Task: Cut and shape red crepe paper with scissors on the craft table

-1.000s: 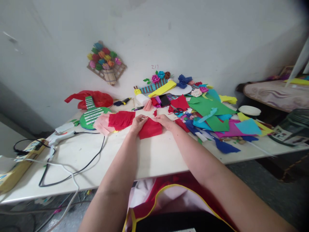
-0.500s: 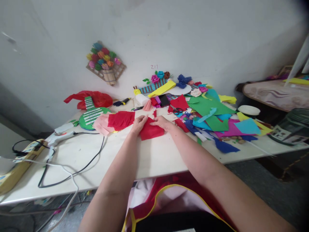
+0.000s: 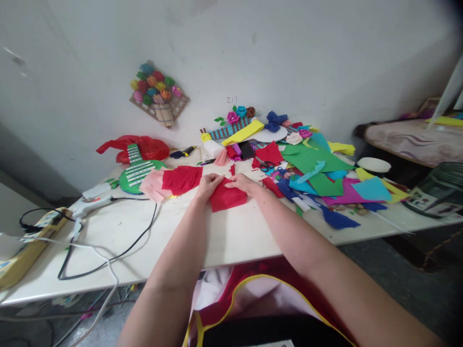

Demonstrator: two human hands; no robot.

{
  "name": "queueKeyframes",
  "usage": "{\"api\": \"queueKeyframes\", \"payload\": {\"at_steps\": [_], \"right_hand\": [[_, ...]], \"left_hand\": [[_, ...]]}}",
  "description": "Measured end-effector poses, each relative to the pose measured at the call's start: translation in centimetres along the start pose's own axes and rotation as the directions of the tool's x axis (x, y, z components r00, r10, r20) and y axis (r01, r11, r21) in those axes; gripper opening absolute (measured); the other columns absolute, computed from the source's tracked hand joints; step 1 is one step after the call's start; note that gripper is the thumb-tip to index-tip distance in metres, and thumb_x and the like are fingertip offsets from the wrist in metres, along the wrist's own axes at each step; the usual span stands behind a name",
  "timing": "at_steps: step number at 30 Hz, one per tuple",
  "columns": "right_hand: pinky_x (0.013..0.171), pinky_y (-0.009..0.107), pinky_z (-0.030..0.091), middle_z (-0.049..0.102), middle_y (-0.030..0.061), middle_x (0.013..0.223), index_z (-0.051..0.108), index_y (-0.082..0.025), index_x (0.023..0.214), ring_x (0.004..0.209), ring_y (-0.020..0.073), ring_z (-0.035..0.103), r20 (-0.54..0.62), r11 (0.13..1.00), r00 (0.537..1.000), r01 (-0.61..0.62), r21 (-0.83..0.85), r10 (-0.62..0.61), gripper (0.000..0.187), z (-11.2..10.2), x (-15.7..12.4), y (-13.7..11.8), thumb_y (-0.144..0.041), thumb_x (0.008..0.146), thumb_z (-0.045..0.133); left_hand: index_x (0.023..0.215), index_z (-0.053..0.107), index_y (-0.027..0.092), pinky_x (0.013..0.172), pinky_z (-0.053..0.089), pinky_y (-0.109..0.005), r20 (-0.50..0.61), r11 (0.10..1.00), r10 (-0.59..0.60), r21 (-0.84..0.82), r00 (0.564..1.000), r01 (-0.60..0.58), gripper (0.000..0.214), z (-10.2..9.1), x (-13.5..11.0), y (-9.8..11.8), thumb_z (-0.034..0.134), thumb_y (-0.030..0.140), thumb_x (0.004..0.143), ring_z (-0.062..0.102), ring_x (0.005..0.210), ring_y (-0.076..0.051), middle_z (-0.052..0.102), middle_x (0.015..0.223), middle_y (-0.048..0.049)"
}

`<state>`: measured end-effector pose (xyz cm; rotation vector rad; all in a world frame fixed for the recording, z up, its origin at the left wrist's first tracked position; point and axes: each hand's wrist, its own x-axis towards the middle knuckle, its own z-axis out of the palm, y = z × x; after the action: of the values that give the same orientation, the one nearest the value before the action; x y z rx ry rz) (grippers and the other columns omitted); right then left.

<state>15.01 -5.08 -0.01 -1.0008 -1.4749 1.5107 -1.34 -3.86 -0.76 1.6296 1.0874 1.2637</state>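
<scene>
A piece of red crepe paper (image 3: 227,198) hangs down between my hands, just over the white table (image 3: 173,246). My left hand (image 3: 210,185) pinches its upper left edge, and my right hand (image 3: 241,184) pinches its top edge a little to the right. Both sets of fingers are closed on the paper, with the fingertips close together. Left of my left hand lies another red crepe sheet (image 3: 182,179), partly over a pale pink sheet (image 3: 155,185). Scissors (image 3: 266,166) with dark handles rest beyond my right hand.
Coloured paper scraps (image 3: 318,164) heap up on the right. A green guitar-shaped craft (image 3: 135,176) lies at left, near a white glue gun (image 3: 92,206) with a black cord and a yellow power strip (image 3: 32,246). A glass jar (image 3: 439,190) stands at far right.
My hands stay in nearly the same place. My left fingers have shifted very slightly toward the right hand along the red paper's top edge.
</scene>
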Motion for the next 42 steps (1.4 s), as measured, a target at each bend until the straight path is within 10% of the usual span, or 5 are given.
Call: {"api": "queueKeyframes", "payload": {"at_steps": [26,42], "right_hand": [[0.052,0.024,0.041,0.048,-0.0056,0.044,0.047,-0.015,0.054,0.049,0.0105,0.05,-0.076,0.994,0.997,0.014,-0.106,-0.022,0.026,0.3,0.3,0.2,-0.025,0.055,0.071],[0.047,0.022,0.034,0.035,-0.009,0.04,0.039,-0.017,0.051,0.043,0.0075,0.04,-0.036,0.988,0.998,0.045,-0.148,-0.051,0.035,0.8,-0.5,-0.6,-0.032,0.052,0.07]], "left_hand": [[0.063,0.059,0.013,0.043,0.028,-0.02,-0.064,0.996,-0.089,-0.028,0.994,0.087,0.049,0.1,-0.2,0.3,0.051,0.061,0.066,0.038,0.045,-0.006,0.046,0.05,0.0026],[0.059,0.052,0.014,0.046,0.031,-0.019,0.036,0.992,-0.089,-0.085,0.995,0.091,0.036,0.2,-0.2,0.1,0.07,0.045,0.055,0.041,0.046,-0.006,0.049,0.05,0.0034]]}}
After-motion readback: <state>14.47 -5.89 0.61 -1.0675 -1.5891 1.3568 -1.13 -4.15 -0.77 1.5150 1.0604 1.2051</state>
